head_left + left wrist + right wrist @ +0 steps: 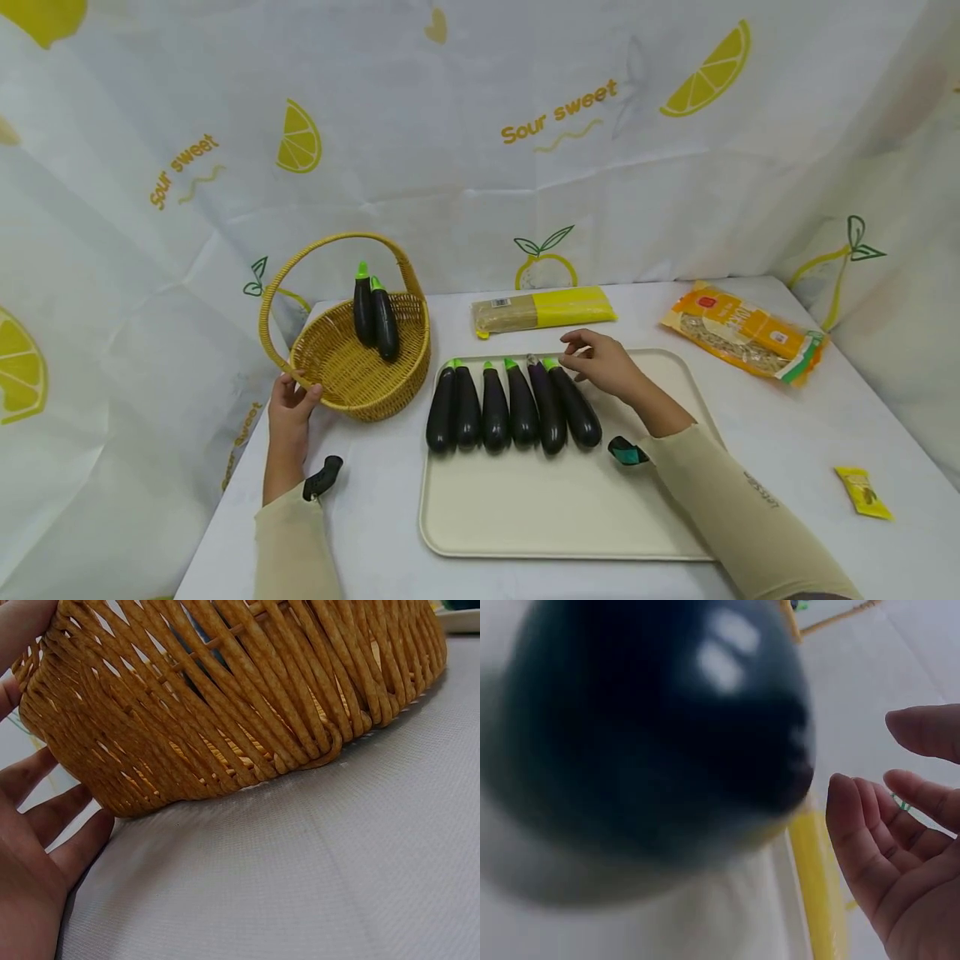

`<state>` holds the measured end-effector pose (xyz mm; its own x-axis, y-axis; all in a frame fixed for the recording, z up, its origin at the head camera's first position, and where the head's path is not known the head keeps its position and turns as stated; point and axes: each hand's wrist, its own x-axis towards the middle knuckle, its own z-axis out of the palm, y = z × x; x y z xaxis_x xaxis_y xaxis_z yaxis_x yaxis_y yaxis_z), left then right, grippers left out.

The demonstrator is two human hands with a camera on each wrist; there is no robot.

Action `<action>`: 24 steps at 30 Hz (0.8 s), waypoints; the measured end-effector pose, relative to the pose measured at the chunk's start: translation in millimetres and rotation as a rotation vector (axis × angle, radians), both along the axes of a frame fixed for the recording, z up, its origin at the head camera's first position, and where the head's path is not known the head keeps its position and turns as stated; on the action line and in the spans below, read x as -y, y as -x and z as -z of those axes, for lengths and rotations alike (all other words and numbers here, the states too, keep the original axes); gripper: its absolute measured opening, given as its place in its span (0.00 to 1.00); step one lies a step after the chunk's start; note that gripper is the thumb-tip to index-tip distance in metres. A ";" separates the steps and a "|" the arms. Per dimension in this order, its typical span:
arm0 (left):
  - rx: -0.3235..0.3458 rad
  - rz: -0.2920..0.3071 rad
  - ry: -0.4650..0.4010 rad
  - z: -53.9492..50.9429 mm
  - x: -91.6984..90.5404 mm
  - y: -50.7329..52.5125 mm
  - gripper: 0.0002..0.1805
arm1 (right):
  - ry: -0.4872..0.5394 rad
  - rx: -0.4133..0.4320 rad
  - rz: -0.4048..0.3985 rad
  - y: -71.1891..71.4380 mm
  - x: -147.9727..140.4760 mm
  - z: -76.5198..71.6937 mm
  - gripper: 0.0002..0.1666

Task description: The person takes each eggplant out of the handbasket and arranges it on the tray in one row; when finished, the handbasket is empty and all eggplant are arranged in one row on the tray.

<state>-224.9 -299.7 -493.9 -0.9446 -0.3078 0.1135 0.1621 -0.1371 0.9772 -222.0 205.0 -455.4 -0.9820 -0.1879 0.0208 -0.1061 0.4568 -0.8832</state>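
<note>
Left hand [291, 414] grips basket [386, 402] edge; right hand [609, 367] relaxed, empty, by eggplants [496, 412], well off front tray [555, 510] edge.

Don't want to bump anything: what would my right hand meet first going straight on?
Likely the green stem of the rightmost eggplant; height is unclear, so your right hand might pass above it.

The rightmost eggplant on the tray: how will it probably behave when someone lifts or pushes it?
The rightmost eggplant may feel slippery, since its skin looks glossy. Its rounded body could roll if pushed sideways across the tray.
</note>
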 end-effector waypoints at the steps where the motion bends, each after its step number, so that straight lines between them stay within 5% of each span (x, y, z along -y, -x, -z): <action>1: -0.002 0.001 0.000 -0.2 0.4 0.2 0.20 | 0.007 -0.007 -0.016 2.0 4.3 -3.6 0.25; 9: 0.001 0.012 0.029 -0.6 2.3 -0.6 0.22 | 0.026 -0.039 -0.103 19.7 51.4 -24.5 0.25; 24: 0.030 -0.007 0.031 0.1 1.8 0.4 0.22 | 0.014 -0.121 -0.273 75.1 182.3 -46.8 0.31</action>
